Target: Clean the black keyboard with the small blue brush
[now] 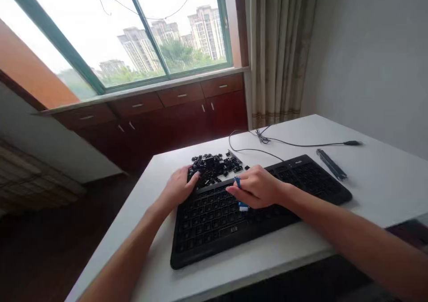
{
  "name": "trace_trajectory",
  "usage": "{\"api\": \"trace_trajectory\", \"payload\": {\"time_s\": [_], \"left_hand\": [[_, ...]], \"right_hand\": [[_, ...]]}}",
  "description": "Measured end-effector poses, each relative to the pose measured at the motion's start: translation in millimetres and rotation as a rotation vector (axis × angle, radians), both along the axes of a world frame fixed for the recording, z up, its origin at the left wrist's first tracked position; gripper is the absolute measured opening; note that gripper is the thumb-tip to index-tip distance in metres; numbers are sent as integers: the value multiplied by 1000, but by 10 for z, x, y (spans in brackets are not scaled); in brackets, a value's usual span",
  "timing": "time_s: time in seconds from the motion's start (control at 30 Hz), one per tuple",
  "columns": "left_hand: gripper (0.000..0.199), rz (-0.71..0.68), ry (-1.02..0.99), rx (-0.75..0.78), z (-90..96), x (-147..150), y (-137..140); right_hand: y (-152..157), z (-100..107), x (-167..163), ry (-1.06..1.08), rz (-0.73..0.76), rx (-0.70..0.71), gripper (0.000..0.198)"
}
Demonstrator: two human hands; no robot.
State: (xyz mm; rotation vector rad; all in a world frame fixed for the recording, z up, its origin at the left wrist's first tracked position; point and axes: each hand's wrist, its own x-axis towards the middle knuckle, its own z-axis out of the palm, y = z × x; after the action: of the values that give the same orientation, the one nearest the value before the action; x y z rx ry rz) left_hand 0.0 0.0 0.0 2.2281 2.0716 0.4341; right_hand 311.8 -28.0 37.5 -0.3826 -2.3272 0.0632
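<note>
A black keyboard lies on the white table, its keycaps off over much of its left part and the bare key sockets showing. My left hand holds its far left corner, thumb set apart from the fingers. Above the middle of the keyboard, my right hand is closed around a small blue-and-white brush. Blue bristles poke out above the fingers; most of the handle is hidden in the palm. Loose black keycaps are heaped just behind the keyboard, close to my left fingertips.
The keyboard's black cable runs across the back of the table to a plug. A long dark bar-shaped piece lies right of the keyboard. Beyond the white table are red-brown cabinets under a window, and a curtain.
</note>
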Motion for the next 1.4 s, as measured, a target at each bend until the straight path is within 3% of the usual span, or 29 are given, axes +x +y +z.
{"api": "trace_trajectory", "payload": {"time_s": [0.5,1.13,1.27,1.4], "left_hand": [[66,-10,0,13,21,13,-34],[72,10,11,-2,64,52,-51],[79,74,15,8,100,94,-77],[87,231,151,22,108,117,-108]], "right_hand": [[-5,13,10,-30,-20,-4,47],[13,-24,8,-41,-9,-1,46],[11,-21,8,-36,1,-6,46],[12,-20,4,-28,9,-13,45]]}}
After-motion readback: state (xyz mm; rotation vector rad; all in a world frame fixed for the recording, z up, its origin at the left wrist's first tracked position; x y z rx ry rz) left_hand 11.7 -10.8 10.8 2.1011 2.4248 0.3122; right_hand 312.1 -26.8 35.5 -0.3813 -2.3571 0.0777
